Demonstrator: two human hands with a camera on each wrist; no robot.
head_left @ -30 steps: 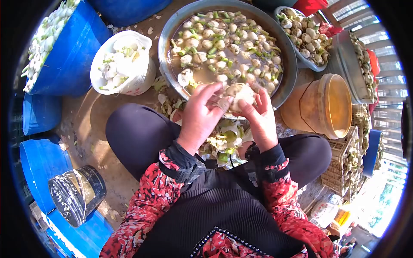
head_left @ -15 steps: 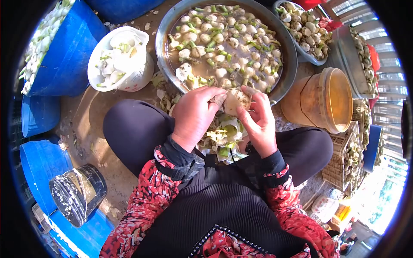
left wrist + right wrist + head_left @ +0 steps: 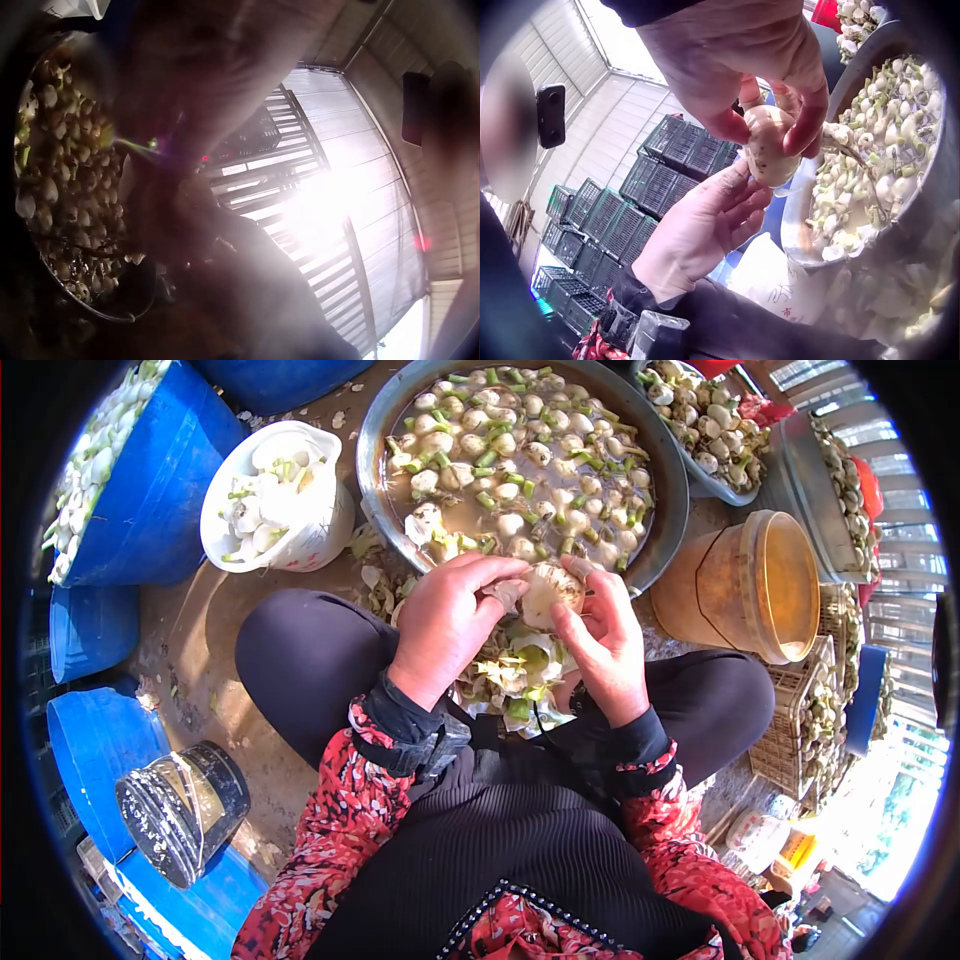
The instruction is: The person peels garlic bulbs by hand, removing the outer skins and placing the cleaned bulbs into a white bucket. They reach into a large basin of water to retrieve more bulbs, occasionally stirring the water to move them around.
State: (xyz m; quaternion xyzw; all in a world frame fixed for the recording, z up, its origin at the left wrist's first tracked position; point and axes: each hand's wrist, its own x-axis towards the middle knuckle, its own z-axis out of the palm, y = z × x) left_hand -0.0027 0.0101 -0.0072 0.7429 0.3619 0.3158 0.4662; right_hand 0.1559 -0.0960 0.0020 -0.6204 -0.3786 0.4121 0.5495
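A whitish garlic bulb [image 3: 552, 596] with brown specks is between both hands, just in front of a big metal basin [image 3: 674, 550]. My right hand [image 3: 605, 645] holds it with thumb and fingertips. From the other side my left hand [image 3: 440, 625] pinches at the bulb's skin, thumb and forefinger against it; tape covers the thumb. The right wrist view shows the bulb [image 3: 769, 146] close up, with a thin pale flap of skin [image 3: 786, 191] beside the left fingertips. Several bulbs with short green stems lie in the basin's murky water. The left wrist view is dark and glary.
Peeled skins [image 3: 515, 670] are heaped between the legs. At the left stand a white bucket [image 3: 325, 525] of clean white bulbs and large blue tubs [image 3: 150, 490]. To the right are a yellowish bucket [image 3: 710, 595] and a tub [image 3: 735, 495] of unpeeled bulbs.
Both hands have drawn slightly back from the basin toward the body, and the bulb has turned between the fingers. The view has shifted a little.
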